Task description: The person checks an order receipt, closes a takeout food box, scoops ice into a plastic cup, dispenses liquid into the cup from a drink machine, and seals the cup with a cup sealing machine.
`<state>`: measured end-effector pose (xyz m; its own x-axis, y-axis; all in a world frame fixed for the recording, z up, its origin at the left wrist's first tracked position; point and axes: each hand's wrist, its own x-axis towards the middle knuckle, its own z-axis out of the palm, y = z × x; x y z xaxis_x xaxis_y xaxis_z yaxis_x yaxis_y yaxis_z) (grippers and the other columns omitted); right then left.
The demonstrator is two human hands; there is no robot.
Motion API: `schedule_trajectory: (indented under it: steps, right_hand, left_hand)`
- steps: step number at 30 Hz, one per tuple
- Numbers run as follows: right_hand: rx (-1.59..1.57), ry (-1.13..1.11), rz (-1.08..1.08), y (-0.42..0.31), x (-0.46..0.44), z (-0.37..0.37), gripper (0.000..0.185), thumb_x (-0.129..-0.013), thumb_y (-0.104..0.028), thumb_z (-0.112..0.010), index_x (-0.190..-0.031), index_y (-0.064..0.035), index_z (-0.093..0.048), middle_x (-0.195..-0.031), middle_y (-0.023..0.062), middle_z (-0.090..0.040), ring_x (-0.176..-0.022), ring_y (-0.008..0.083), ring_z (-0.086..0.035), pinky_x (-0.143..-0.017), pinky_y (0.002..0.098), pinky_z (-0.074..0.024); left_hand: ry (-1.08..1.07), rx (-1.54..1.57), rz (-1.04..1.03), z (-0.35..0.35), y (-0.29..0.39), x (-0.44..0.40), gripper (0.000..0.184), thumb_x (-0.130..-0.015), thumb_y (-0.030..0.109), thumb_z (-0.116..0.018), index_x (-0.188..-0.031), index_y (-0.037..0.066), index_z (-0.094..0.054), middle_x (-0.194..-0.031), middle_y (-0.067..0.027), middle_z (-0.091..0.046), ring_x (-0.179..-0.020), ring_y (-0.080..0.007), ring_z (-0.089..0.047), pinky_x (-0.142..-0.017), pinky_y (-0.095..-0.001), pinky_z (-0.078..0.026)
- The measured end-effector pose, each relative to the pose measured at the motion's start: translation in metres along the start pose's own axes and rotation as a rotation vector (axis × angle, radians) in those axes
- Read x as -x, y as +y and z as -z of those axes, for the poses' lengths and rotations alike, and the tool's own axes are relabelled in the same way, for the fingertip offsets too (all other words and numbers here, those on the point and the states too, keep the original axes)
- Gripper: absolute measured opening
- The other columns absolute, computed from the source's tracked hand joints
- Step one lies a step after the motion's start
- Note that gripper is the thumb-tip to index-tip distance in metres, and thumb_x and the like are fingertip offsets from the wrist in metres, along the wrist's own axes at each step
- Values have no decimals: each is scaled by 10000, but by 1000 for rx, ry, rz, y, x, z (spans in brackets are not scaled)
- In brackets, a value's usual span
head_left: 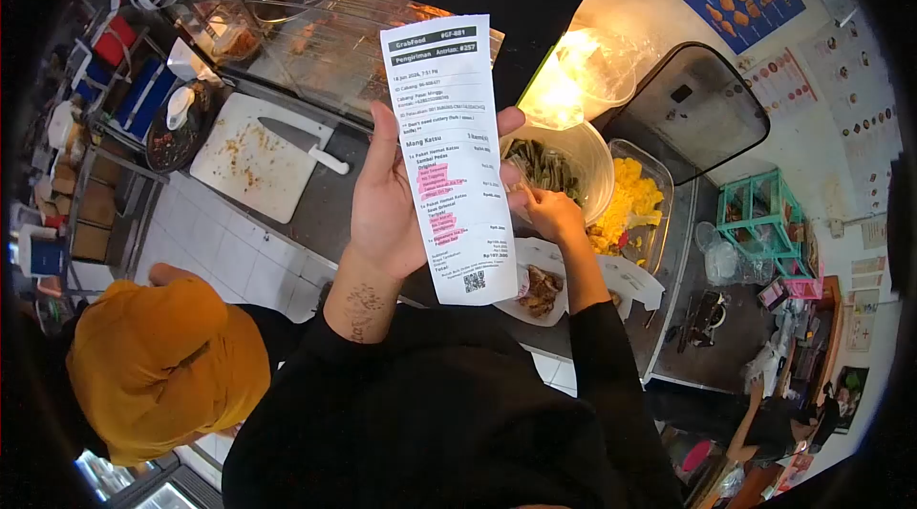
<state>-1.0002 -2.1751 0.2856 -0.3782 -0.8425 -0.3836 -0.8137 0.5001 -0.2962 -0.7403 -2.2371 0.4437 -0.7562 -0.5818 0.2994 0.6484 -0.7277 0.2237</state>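
Observation:
A long printed receipt [449, 165] with pink highlighted lines is held up in the centre, its text facing me. My left hand [382, 208] is closed on it from behind, thumb along the left edge and fingertips showing past the right edge. Close to the receipt's lower right edge is my right hand [554, 215], its fingers pressed together; what they hold is too small to make out. Behind that hand are a bowl of green wrapped pieces [600, 160] and a clear tray of yellow food [659, 194]. Below, a white paper box [592, 270] holds browned meat.
On the left, a knife [291, 135] lies on a white cutting board [234, 165] beside a dark pan [181, 151]. A glass display case [325, 41] stands ahead. A person in a mustard head covering [167, 366] is at lower left; another person [764, 428] is at lower right.

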Motion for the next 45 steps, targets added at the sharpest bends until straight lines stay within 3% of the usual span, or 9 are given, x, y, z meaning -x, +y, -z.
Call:
schedule_trajectory:
  steps: [6, 21, 28, 31, 34, 45]
  right_hand:
    - [-15, 131, 10, 0, 4, -3, 641, -959, -648, -422, -1050, -128, -786, -999, 226, -734, -1015, 397, -692, -895, 473, -537]
    - [-59, 114, 137, 10, 4, -8, 767, -943, -748, -371, -947, -107, -793, -970, 218, -732, -990, 400, -689, -860, 482, -533]
    - [-21, 44, 77, 5, 7, -1, 734, -949, -742, -364, -1029, -151, -792, -994, 229, -731, -995, 405, -693, -865, 488, -538]
    - [-37, 126, 78, 3, 8, -4, 731, -950, -742, -361, -1084, -159, -782, -994, 234, -732, -1007, 410, -692, -871, 490, -538]
    - [-15, 112, 76, 5, 4, -6, 732, -955, -739, -352, -1112, -162, -775, -997, 235, -733, -1009, 414, -692, -879, 492, -537]
    - [17, 29, 72, 8, 0, -5, 801, -954, -758, -311, -1034, -121, -790, -1040, 243, -727, -1035, 409, -687, -907, 493, -525]
  left_hand:
    - [-7, 7, 4, -1, -1, 4, 759, -1021, 682, -192, -1603, 201, -270, -1536, -200, -419, -1152, -370, -597, -1046, -622, -464]
    - [40, -11, 16, -11, -5, 15, 752, -1027, 674, -215, -1590, 183, -303, -1534, -187, -427, -1123, -367, -592, -1044, -617, -463]
    - [6, 23, -24, -12, -9, 16, 811, -1018, 693, -194, -1596, 131, -275, -1552, -233, -411, -1133, -393, -648, -1015, -577, -504]
    - [9, 22, -26, -11, -9, 18, 806, -1021, 690, -194, -1596, 132, -275, -1550, -234, -413, -1135, -394, -647, -1019, -579, -500]
    - [30, -19, -7, -11, -7, 18, 744, -1028, 672, -202, -1599, 202, -287, -1545, -184, -423, -1123, -363, -604, -1041, -604, -474]
    - [31, -25, -7, -8, -8, 15, 752, -1026, 675, -208, -1595, 190, -293, -1535, -188, -437, -1113, -354, -608, -1037, -590, -482]
